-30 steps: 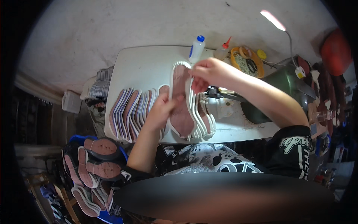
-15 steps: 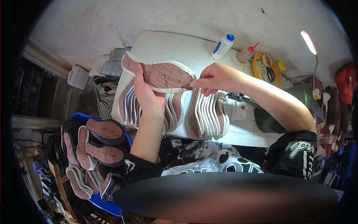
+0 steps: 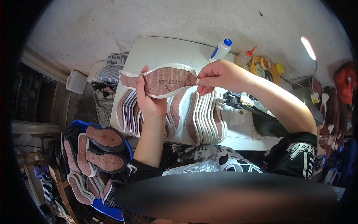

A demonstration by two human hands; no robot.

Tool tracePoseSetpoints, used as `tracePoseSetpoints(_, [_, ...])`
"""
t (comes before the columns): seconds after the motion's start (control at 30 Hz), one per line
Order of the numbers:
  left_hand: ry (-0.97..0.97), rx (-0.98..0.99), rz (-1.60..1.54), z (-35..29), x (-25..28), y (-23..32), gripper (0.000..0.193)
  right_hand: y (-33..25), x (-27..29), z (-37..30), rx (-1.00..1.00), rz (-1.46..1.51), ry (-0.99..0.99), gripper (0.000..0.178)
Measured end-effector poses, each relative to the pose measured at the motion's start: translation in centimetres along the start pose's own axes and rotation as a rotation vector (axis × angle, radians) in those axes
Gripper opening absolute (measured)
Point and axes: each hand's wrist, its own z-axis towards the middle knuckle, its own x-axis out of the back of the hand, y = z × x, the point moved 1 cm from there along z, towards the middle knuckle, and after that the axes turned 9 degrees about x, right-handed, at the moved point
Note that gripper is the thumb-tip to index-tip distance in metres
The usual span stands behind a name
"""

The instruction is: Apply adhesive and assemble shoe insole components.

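Observation:
A reddish-brown insole [image 3: 167,84] with a white fabric rim and printed marks is held up over the table. My left hand [image 3: 152,106] grips it from below at the narrow middle, thumb across the brown face. At the insole's pointed right end, the thumb and fingers of my right hand [image 3: 216,76] pinch the white rim. Under my hands, a row of white-rimmed insoles [image 3: 206,117] stands on edge on the table, to the right of my left wrist. Left of that wrist leans another row of insoles with white and bluish rims [image 3: 129,112].
On the white table [image 3: 164,46] stand a white bottle with a blue cap [image 3: 220,51], a red-tipped bottle [image 3: 244,58] and a yellow basket [image 3: 257,68]. A dark machine [image 3: 266,123] sits under my right forearm. A blue tub [image 3: 128,147] of bundled soles stands lower left.
The insole has turned to lie more level and its right end sits slightly lower. My right hand has shifted a little right, still pinching the rim. The view has moved slightly.

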Motion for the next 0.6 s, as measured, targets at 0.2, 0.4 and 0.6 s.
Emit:
tracePoseSetpoints(0.2, [-0.023,0.008,-0.061,-0.7,0.0,-0.1,0.036,0.1,2.0,0.3,-0.067,-0.212,-0.112,0.024])
tracePoseSetpoints(0.4, [-0.045,0.071,0.189,-4.0,2.4,1.3,0.044,6.7,9.4,1.5,-0.448,-1.234,-0.159,0.045])
tracePoseSetpoints(0.6, [0.034,0.142,0.42,-7.9,5.9,3.6,0.048,11.8,13.6,4.0,-0.574,-1.066,0.153,0.067])
